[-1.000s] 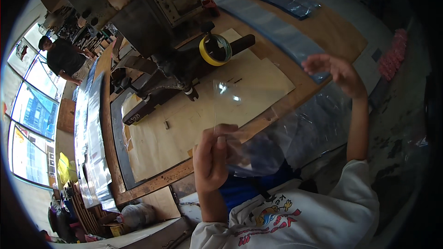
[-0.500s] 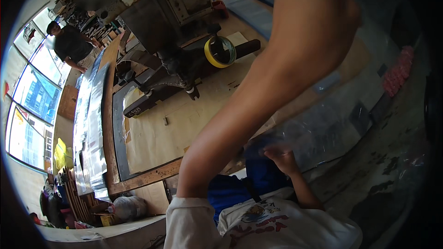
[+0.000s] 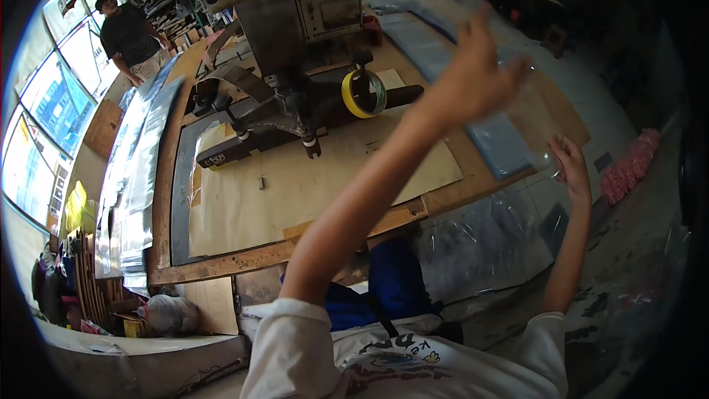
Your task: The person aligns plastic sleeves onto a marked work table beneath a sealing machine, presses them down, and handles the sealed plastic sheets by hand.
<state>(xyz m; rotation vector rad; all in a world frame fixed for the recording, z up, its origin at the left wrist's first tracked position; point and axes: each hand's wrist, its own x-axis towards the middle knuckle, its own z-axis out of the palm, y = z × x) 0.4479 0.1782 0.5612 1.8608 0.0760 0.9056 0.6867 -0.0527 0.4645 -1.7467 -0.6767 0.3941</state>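
A: Nearest us, the left hand (image 3: 480, 77) is up, fingers blurred but looking spread, well apart from the right!

B: And the right hand (image 3: 572, 166)?

A: Curled beside a glossy bit of clear film (image 3: 555, 174), perhaps steadying its edge; whether it's clamped, I can't tell.

B: Beyond the hands?

A: Bluish plastic strip (image 3: 502, 151) flat on the tabletop, likely laid there for support.

B: That yellow tape roll (image 3: 348, 96)?

A: Hung below a dark knob (image 3: 362, 58), presumably within reach. Farthest, a co-worker (image 3: 134, 38) stands at left.
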